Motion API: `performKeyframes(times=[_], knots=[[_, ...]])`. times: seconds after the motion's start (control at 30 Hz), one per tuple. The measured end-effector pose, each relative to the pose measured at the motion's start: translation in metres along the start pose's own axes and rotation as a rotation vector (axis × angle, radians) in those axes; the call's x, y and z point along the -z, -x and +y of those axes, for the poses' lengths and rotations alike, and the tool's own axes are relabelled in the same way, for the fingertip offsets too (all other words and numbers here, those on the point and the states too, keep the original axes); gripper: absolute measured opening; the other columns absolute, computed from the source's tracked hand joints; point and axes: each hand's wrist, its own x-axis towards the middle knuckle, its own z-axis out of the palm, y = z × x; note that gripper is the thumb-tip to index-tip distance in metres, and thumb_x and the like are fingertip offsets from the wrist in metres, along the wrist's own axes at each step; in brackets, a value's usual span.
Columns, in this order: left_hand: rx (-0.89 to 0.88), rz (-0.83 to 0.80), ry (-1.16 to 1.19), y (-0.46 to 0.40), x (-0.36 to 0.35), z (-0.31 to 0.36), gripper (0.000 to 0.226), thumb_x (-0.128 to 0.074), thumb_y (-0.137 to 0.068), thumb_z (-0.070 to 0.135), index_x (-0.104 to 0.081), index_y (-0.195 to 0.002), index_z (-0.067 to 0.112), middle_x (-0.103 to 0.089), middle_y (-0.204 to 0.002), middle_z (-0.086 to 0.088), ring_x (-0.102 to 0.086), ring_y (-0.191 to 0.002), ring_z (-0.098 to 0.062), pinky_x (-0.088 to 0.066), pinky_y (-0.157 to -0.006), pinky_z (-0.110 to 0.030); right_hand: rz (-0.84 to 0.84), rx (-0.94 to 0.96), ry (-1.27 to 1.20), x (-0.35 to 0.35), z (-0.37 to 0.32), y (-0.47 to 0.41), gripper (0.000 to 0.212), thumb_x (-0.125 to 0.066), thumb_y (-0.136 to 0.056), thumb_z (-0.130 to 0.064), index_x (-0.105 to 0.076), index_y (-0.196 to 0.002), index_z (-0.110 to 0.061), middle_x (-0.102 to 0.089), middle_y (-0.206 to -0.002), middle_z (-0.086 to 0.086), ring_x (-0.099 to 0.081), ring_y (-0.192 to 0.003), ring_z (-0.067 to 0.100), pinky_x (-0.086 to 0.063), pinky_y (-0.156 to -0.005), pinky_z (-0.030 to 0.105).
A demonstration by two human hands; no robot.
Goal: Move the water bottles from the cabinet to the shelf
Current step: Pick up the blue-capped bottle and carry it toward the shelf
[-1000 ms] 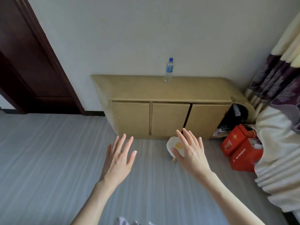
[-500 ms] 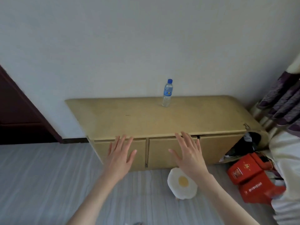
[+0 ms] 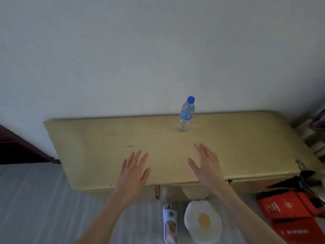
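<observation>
Now both hands, left (image 3: pixel 133 173) and right (image 3: pixel 207 166), are hovering released; grasping the bottle (image 3: pixel 186 115) mid-body should be keeping it upright.

Both bare forearms are stretched forward, palms down. The left hand (image 3: pixel 133 170) is held flat with fingers straight and slightly spread; the right hand (image 3: pixel 206 165) is splayed the same way, nothing gripped.
</observation>
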Motion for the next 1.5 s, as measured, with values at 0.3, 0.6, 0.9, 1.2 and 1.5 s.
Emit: performKeyframes(times=[0.3,0.6,0.9,1.2,1.5], knots=[[0.136,-0.250,0.058,-0.109,-0.068,-0.007,0.055,-0.034,-0.090,0.037,-0.025,-0.142,0.021,-0.019,-0.152,-0.009,-0.015,-0.140,-0.029,-0.016,-0.111,-0.047,0.064,-0.263,-0.416,-0.007,0.025,-0.163,0.054,-0.061,-0.084,-0.029,-0.041,-0.129,-0.008,-0.050,-0.125,0.012,-0.050,-0.112,0.023,-0.036,-0.093,0.029],[0.211,-0.451,0.003,-0.152,-0.117,-0.043,0.072,-0.014,-0.077,0.047,-0.020,-0.143,0.021,-0.015,-0.153,-0.008,-0.015,-0.140,-0.028,-0.018,-0.110,-0.050,0.326,-0.434,-0.763,-0.068,0.010,-0.231,0.062,-0.078,-0.067,-0.023,-0.043,-0.117,-0.010,-0.043,-0.110,-0.006,-0.046,-0.105,0.015,-0.033,-0.080,0.003],[0.116,-0.483,-0.063,-0.144,-0.134,-0.057,0.085,-0.073,-0.063,0.037,-0.032,-0.135,0.021,-0.043,-0.139,-0.019,-0.044,-0.124,-0.040,-0.041,-0.087,-0.061,0.504,-0.477,-0.862,-0.085,0.006,-0.253,0.056,-0.073,-0.071,-0.015,-0.040,-0.116,-0.018,-0.046,-0.098,-0.022,-0.048,-0.085,-0.015,-0.041,-0.078,0.008],[0.096,-0.531,-0.069,-0.148,-0.137,-0.060,0.079,-0.048,-0.089,0.038,0.007,-0.144,0.022,0.016,-0.153,-0.011,0.013,-0.140,-0.031,-0.001,-0.111,-0.052,0.482,-0.554,-0.886,-0.079,0.008,-0.206,0.064,-0.073,-0.072,-0.010,-0.040,-0.127,-0.011,-0.055,-0.119,0.001,-0.055,-0.100,-0.002,-0.051,-0.090,0.033],[-0.073,-0.710,-0.152,-0.168,-0.123,-0.073,0.067,-0.040,-0.092,0.037,0.000,-0.144,0.024,0.008,-0.154,-0.014,0.007,-0.140,-0.034,-0.012,-0.113,-0.048,0.577,-0.690,-0.925,-0.048,0.006,-0.072,0.056,-0.069,-0.075,-0.002,-0.046,-0.124,-0.011,-0.057,-0.110,-0.008,-0.055,-0.091,-0.011,-0.046,-0.080,0.016]])
